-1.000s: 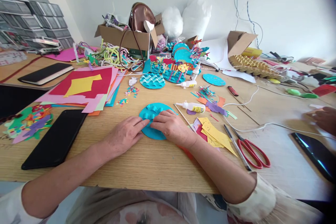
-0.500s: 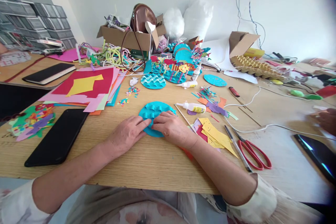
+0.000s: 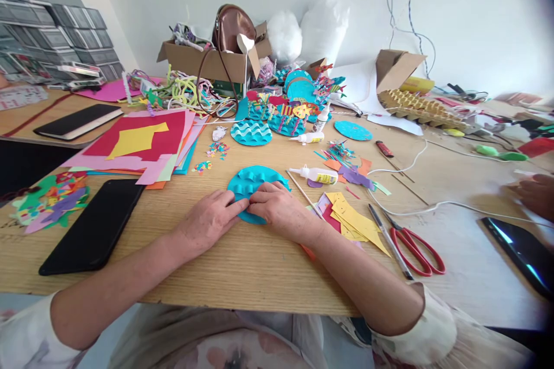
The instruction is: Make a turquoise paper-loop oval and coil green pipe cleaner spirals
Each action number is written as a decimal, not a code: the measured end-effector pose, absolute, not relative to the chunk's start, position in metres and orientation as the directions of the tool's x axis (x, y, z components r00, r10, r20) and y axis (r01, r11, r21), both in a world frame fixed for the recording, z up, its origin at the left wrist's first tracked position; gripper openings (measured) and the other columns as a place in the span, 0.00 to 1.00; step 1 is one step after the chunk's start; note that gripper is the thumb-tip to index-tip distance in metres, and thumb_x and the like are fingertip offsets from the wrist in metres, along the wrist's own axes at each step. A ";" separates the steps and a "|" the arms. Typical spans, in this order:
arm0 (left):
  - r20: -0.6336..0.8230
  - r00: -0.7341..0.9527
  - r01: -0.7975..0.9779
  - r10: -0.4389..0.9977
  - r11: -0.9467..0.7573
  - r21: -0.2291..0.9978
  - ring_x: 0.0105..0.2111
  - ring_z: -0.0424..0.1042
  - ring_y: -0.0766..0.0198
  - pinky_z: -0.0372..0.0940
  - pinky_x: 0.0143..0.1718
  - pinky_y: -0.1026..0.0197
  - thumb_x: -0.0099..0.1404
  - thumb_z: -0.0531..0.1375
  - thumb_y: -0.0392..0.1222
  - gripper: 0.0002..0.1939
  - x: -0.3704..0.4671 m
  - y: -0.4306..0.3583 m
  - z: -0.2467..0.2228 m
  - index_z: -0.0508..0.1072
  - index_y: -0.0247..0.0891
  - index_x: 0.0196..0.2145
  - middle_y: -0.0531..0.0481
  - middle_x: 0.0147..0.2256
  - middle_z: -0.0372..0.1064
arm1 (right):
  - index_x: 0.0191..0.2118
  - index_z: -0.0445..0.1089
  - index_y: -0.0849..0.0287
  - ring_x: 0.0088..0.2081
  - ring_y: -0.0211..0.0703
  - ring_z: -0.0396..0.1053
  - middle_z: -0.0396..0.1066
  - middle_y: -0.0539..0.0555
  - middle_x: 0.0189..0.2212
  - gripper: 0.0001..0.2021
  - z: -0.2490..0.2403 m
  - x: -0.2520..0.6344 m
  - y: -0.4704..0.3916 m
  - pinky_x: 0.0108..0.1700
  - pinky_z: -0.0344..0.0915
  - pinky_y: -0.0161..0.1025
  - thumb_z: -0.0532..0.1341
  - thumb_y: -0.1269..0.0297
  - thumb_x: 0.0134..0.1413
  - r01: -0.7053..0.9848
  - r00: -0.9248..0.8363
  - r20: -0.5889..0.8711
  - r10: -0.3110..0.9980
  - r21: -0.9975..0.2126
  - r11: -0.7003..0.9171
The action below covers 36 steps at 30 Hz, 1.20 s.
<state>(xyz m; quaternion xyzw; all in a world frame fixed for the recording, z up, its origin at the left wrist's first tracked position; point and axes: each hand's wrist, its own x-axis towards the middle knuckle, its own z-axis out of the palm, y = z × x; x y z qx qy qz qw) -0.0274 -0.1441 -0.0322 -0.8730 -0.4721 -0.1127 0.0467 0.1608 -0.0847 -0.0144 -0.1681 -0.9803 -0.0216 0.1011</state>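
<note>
- Wooden tabletop (image 3: pixel 242 265) is full of craft stuff, with a white wall behind.
- My left hand (image 3: pixel 206 222) and right hand (image 3: pixel 279 210) press flat on the blue paper circle (image 3: pixel 251 181), fingertips meeting, no grip around anything.
- That circle lies right in front of me.
- At 3 o'clock lie a glue bottle (image 3: pixel 315 174), yellow scraps (image 3: pixel 357 222) and red scissors (image 3: pixel 418 251).
- At 9 o'clock lies a black phone (image 3: pixel 93 228).

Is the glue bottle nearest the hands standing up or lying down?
Lying down. The glue bottle rests on its side on the table, nozzle pointing left toward the teal disc.
</note>
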 end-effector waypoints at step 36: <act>0.416 0.552 0.777 0.723 -0.627 0.058 0.42 0.66 0.56 0.66 0.43 0.54 0.62 0.53 0.33 0.11 -0.018 -0.140 -0.026 0.68 0.33 0.43 0.41 0.42 0.65 | 0.39 0.67 0.61 0.34 0.38 0.65 0.69 0.52 0.34 0.12 0.014 0.201 -0.065 0.35 0.59 0.34 0.61 0.75 0.45 0.495 -0.819 0.063 0.570 -0.423 0.759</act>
